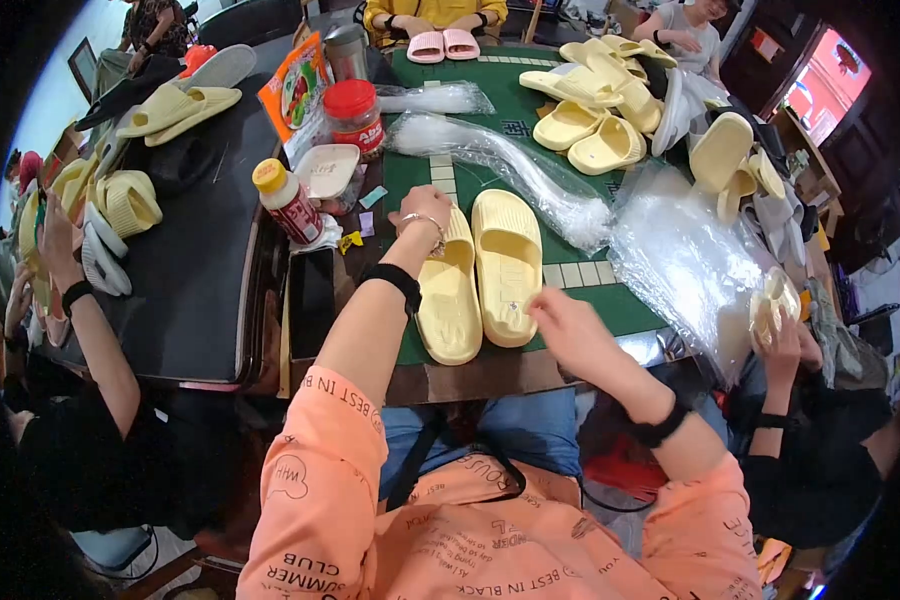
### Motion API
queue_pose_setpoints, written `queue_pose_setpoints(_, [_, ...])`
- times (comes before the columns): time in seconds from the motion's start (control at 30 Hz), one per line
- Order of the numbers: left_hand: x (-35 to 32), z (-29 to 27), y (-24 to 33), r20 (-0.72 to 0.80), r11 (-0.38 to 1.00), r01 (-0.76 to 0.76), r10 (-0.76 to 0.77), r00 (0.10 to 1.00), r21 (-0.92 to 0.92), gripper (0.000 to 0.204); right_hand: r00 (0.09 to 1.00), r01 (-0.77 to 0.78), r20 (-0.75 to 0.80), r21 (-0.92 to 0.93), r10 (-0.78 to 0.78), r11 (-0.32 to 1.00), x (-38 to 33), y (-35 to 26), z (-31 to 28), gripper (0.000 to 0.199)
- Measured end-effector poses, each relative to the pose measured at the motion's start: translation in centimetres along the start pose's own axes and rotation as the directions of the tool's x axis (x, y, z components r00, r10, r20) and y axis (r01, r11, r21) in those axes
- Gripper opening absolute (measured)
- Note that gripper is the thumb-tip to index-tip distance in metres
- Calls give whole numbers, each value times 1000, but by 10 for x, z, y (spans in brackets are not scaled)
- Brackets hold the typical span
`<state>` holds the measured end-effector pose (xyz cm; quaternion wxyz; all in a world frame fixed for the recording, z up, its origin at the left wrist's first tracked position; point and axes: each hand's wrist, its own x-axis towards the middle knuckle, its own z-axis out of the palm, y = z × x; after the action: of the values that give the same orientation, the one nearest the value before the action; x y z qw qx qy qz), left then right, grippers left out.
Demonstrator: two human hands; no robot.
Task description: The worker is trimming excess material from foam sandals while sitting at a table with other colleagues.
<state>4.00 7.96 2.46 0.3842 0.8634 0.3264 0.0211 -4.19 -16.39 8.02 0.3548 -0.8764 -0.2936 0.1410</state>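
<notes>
Left hand resting on left yellow slipper, grip hidden, right hand loosely open beside right yellow slipper

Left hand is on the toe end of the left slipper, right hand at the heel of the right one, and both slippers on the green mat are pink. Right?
Not quite: the head view shows the pair of slippers is pale yellow, not pink. The left hand and right hand are where you say, on the green mat.
</notes>
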Motion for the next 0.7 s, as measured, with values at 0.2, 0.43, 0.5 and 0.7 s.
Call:
queue_pose_setpoints(0.2, [-4, 8, 3, -111, 994, -109, 108, 988, -11, 13, 879, 359, -146, -423, -454, 832, -13, 19, -12, 7])
queue_pose_setpoints(0.43, [6, 13, 14, -134, 938, -331, 317, 939, -101, 13, 808, 515, -181, -244, -560, 822, 0, -21, 19, 3])
queue_pose_setpoints(0.5, [5, 20, 22, -93, 919, -371, 361, 928, -136, 13, 864, 453, -174, -141, -473, 880, 9, -9, 22, 4])
queue_pose_setpoints(0.7, [0, 31, 19, 3, 875, -420, 434, 901, -240, 15, 927, 367, -90, 21, -364, 930, 17, 20, 25, 9])
